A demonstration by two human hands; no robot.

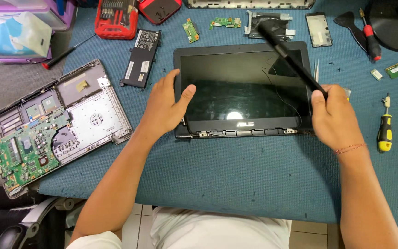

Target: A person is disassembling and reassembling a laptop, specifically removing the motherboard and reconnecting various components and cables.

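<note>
Left hand (164,103) lay open on the laptop screen (242,87), right hand (335,117) gripped a black brush (289,55) (blue mat surface (236,180)).

The picture is bright and even, with soft light from above. A round white spot of glare shines on the dark laptop screen (242,87), near its bottom edge. Shadows under the arms on the blue bench (236,180) are faint. The long black brush (291,57) in the right hand (335,120) is smeared with blur at its far end. Most other things look sharp. The edges bend a little, and the bottom left corner is dark.
</note>
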